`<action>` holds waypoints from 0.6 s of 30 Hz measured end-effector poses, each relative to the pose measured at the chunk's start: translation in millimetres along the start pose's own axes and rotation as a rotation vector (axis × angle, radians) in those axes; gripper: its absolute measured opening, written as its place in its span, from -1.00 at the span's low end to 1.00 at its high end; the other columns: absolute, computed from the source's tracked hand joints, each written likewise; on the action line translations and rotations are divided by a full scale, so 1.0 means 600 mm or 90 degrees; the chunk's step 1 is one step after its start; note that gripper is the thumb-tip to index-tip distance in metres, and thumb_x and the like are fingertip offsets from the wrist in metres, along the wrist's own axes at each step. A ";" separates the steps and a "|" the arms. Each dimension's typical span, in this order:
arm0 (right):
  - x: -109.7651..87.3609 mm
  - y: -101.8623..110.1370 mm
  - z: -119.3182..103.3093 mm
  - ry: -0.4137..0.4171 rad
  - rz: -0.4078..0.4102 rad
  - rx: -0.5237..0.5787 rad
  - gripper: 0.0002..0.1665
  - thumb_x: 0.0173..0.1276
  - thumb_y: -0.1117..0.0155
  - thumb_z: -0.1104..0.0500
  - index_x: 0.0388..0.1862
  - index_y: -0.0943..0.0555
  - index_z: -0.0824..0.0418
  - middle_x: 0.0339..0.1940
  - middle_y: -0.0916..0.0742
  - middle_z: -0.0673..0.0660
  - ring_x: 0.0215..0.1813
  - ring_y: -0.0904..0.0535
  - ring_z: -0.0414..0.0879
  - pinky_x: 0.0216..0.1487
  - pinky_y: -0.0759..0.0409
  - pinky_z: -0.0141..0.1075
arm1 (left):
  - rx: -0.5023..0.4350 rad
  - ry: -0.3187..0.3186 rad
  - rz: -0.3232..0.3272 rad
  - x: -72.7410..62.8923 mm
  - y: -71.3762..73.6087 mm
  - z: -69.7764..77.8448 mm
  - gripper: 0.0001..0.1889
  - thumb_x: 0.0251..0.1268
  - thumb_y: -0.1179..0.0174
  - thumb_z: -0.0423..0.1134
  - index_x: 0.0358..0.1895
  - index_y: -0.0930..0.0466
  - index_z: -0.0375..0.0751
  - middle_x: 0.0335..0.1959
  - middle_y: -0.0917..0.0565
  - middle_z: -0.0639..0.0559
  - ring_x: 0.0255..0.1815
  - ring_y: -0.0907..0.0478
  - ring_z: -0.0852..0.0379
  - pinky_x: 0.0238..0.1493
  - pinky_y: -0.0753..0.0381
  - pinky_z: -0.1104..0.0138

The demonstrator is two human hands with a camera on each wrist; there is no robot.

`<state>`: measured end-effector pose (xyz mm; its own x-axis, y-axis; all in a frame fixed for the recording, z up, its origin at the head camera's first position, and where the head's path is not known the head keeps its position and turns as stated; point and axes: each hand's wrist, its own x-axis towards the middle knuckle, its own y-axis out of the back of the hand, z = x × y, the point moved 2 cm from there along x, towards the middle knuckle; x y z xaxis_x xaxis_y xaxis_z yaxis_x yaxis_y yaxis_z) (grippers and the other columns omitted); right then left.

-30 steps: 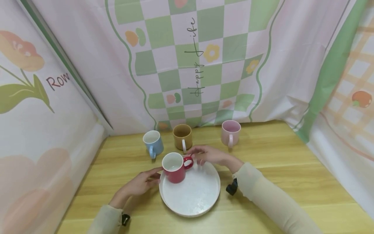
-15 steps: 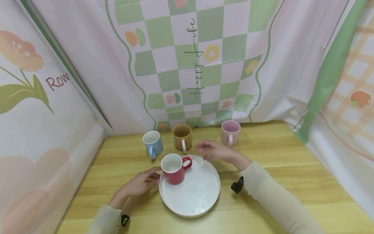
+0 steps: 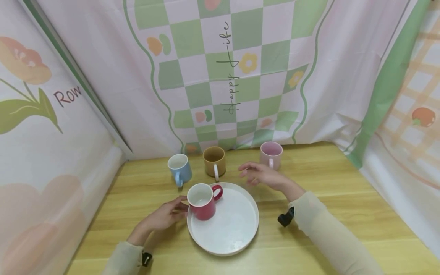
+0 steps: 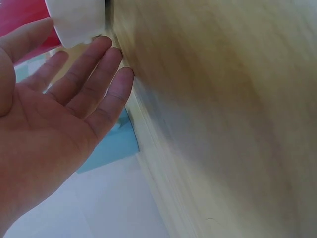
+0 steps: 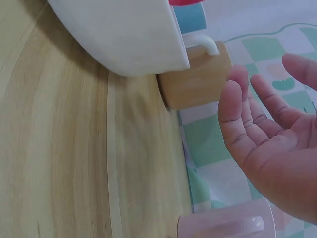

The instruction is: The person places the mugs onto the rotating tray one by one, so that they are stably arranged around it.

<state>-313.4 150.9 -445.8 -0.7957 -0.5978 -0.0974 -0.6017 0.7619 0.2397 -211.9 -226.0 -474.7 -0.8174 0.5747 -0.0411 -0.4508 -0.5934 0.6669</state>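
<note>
A red mug [image 3: 203, 208] with a white inside stands upright on the left part of a round white tray [image 3: 233, 229], its handle pointing to the back right. My left hand [image 3: 164, 217] is at the tray's left rim, fingertips right beside the mug and the rim, palm visible with fingers extended in the left wrist view. My right hand [image 3: 262, 176] hovers behind the tray's right rim, holding nothing, its fingers loosely bent. It is nearest to the pink mug [image 3: 271, 154], whose lower part it overlaps in the head view.
Along the back of the wooden table [image 3: 330, 198] stand a light blue mug [image 3: 181, 169] and a brown mug [image 3: 214, 161] with a white handle. A patterned curtain [image 3: 237, 91] rises right behind them, and more printed cloth encloses both sides.
My right hand has left the red mug's handle and moved right, toward the pink mug. The red mug has shifted slightly left and forward on the tray. My left hand is nearly still.
</note>
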 end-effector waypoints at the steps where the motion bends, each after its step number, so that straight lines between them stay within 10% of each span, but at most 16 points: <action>1: -0.001 0.002 0.001 -0.001 0.000 0.001 -0.45 0.59 -0.03 0.06 0.40 -0.35 0.36 0.29 -0.54 0.50 0.08 -0.57 0.27 0.16 -0.63 0.12 | 0.003 0.000 -0.001 0.000 0.000 -0.001 -0.46 0.49 -0.13 -0.20 0.45 -0.28 -0.23 0.15 -0.68 -0.22 0.18 -0.63 -0.17 0.21 -0.65 0.11; 18: -0.015 0.026 0.008 -0.002 0.032 0.019 -0.44 0.61 0.00 0.06 0.40 -0.31 0.41 0.27 -0.49 0.57 -0.01 -0.60 0.22 0.04 -0.68 0.00 | 0.019 0.004 0.004 0.002 -0.003 -0.005 -0.48 0.50 -0.12 -0.17 0.43 -0.32 -0.24 0.14 -0.69 -0.17 0.20 -0.62 -0.15 0.26 -0.62 0.07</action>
<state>-316.0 169.0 -445.8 -0.8249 -0.5582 -0.0890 -0.5631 0.7979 0.2150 -212.8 -225.9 -478.1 -0.8223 0.5675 -0.0425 -0.4355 -0.5795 0.6889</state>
